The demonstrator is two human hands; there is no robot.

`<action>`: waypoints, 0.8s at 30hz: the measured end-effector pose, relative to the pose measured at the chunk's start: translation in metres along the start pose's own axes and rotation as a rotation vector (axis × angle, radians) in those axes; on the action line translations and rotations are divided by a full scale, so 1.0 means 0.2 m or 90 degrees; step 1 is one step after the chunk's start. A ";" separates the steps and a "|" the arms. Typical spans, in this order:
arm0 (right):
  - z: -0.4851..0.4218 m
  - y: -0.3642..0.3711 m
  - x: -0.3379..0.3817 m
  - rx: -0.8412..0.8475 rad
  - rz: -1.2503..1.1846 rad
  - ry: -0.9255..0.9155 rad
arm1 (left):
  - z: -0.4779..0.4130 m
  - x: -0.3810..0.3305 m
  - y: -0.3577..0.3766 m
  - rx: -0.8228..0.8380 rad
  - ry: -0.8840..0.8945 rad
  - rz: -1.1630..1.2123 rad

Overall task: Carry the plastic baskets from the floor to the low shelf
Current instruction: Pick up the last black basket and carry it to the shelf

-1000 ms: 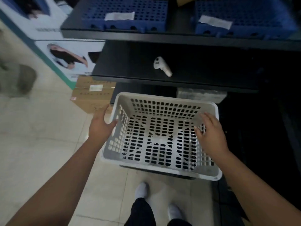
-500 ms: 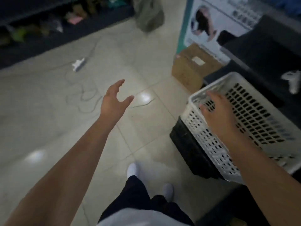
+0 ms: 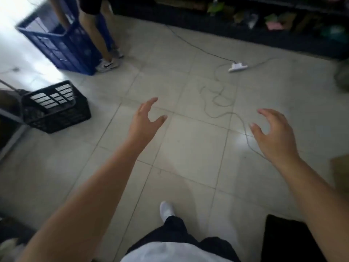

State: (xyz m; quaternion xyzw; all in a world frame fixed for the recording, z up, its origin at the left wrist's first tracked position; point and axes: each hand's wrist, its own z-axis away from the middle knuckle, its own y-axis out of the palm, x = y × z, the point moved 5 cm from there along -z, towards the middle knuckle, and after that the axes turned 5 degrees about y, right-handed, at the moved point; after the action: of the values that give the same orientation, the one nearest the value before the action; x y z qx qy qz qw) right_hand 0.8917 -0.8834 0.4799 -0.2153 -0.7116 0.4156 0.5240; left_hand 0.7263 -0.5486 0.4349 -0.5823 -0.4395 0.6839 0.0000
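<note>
Both the left hand (image 3: pixel 145 120) and right hand (image 3: pixel 272 133) are hovering spread and empty; reaching left-frame for the black basket (image 3: pixel 56 108), gripping opposite rims suits best

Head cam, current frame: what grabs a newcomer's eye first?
Both bare hands, left hand and right hand, spread open and empty over the tiled floor mid-frame. At left, a black plastic basket sits on the floor, with a blue crate and another person's legs behind it. A white power strip trails a looping cable across the tiles.
</note>
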 end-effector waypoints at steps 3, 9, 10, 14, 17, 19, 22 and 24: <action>-0.20 0.31 0.43 0.044 -0.017 -0.078 | -0.03 0.30 -0.43 -0.075 -0.054 -0.032; -0.46 0.92 1.19 0.163 -0.049 -0.235 | 0.00 0.72 -1.05 -0.210 -0.153 -0.093; -0.49 1.02 1.31 0.182 -0.055 -0.262 | 0.01 0.78 -1.12 -0.235 -0.167 -0.099; -0.63 1.41 1.73 0.272 -0.085 -0.342 | 0.01 0.96 -1.36 -0.315 -0.250 -0.117; -0.75 1.67 2.03 0.333 -0.100 -0.383 | -0.01 1.07 -1.52 -0.371 -0.306 -0.132; -0.81 1.82 2.23 0.367 -0.106 -0.413 | -0.02 1.13 -1.63 -0.409 -0.341 -0.136; -0.88 2.04 2.54 0.410 -0.094 -0.469 | -0.05 1.25 -1.79 -0.452 -0.388 -0.135; -0.90 2.19 2.74 0.430 -0.089 -0.500 | -0.08 1.35 -1.90 -0.474 -0.409 -0.127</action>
State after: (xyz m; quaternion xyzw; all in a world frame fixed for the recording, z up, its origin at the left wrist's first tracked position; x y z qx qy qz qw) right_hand 0.8058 -0.1653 0.4510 0.1856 -0.6936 0.6353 0.2843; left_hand 0.4570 -0.1681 0.4486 -0.2581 -0.6851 0.6221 -0.2775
